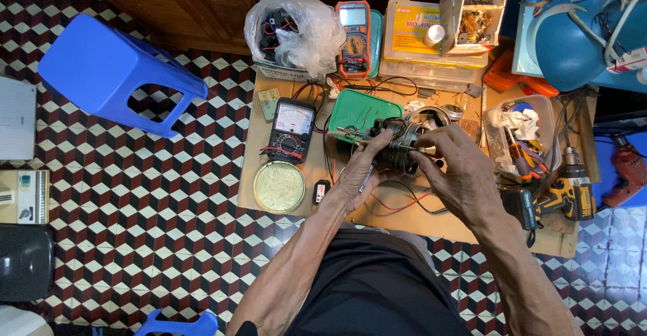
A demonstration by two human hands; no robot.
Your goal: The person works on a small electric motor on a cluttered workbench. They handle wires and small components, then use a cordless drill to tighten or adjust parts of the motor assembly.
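Both hands grip a small dark motor [397, 148] above the bench's middle: left hand [356, 177] beneath, right hand [458, 174] pinching its side. Its trailing red wires [404, 204] could snag, judging by their slack, or the motor could slip onto the green tray [360, 107].

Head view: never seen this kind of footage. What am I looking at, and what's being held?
One camera worn on a person's head, looking down at their bare hands over a low wooden board on a tiled floor. Left hand and right hand together hold a small electric motor with loose wires. Around it: an analog meter, a digital multimeter, a green tray, a round lid, a cordless drill, and a blue stool to the side.
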